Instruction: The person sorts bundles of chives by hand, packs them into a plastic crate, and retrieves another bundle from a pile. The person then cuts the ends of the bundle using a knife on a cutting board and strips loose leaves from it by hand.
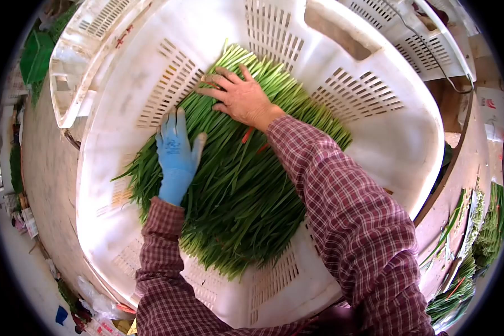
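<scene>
A thick heap of green garlic chives lies in a large white plastic basket with slotted walls. Red ties show among the stalks near the middle. My left hand, in a blue glove, rests on the leaves at the heap's left side, fingers stretched toward the basket wall. Bare, my right hand lies on the chives near the pale cut ends at the top, with its fingers spread. Neither hand is closed round a bunch. The heap's lower layers are hidden.
Another white basket stands at the upper left and a further white crate at the upper right. More green bundles lie at the lower right beside a brown board edge. Plastic bags are at the lower left.
</scene>
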### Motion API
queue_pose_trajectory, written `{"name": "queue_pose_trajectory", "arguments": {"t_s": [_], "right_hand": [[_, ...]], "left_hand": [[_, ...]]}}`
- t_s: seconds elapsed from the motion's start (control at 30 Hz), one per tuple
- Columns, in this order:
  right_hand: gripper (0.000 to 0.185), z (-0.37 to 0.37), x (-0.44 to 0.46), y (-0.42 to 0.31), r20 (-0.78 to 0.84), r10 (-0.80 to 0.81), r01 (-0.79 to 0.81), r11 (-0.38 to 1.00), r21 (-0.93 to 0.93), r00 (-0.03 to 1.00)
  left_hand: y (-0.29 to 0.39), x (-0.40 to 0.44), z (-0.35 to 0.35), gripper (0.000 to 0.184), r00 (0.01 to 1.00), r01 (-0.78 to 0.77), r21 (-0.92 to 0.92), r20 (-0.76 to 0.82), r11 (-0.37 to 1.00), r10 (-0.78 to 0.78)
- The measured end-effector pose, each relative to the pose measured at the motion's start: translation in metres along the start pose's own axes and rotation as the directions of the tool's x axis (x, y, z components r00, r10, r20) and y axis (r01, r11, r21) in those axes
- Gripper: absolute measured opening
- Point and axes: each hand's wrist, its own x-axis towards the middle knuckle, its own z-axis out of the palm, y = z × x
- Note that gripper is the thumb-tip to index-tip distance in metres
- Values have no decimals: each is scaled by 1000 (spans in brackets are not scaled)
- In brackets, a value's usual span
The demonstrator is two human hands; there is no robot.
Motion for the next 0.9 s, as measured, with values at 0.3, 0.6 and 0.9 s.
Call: {"name": "queue_pose_trajectory", "arguments": {"t_s": [0.3, 0.6, 0.9], "right_hand": [[57, -1, 5, -10, 308, 136, -151, 988, 26, 941], [47, -214, 12, 18, 414, 331, -362, 932, -3, 848], [42, -302, -158, 15, -398, -158, 84, 977, -198, 904]], "left_hand": [[3, -16, 50, 69, 986, 160, 2, 55, 987, -160], [-5, -14, 55, 72, 981, 172, -61, 103, 983, -165], [22, 60, -8, 77, 995, -20, 34, 96, 999, 17]]}}
